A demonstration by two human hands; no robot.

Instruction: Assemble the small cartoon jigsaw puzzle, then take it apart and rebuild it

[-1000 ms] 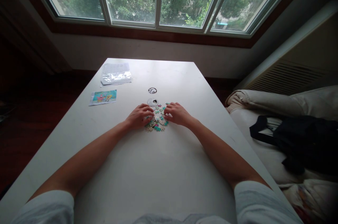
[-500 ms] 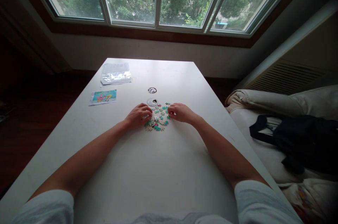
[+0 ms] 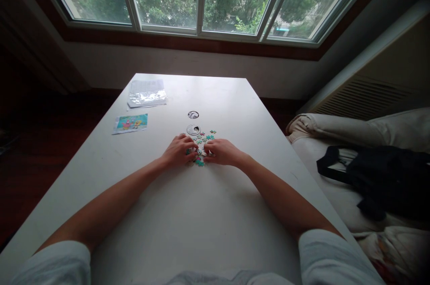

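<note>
A small heap of jigsaw puzzle pieces (image 3: 200, 163), teal, white and pale beige, lies on the white table (image 3: 198, 213) between my hands. At the heap's left side, my left hand (image 3: 181, 149) rests with curved, parted fingers touching the pieces. My right hand (image 3: 220, 151) reaches in from the right; its thumb and forefinger are apart, with a pale piece around their tips. Neither hand shows a piece clearly gripped. Both hands cover part of the heap, while some teal pieces show beyond the fingers.
Behind the heap lie a round, silvery disc (image 3: 193, 129) and a smaller dark-rimmed disc (image 3: 193, 115). A colourful cartoon picture card (image 3: 131, 123) and a clear plastic bag (image 3: 147, 93) are at the far left. Right of the table, a dark bag (image 3: 386, 182) lies on a pale sofa (image 3: 322, 128).
My right hand has moved left and slightly nearer, over the heap. My left hand has shifted a little right, so the hands are closer together and cover more pieces.
</note>
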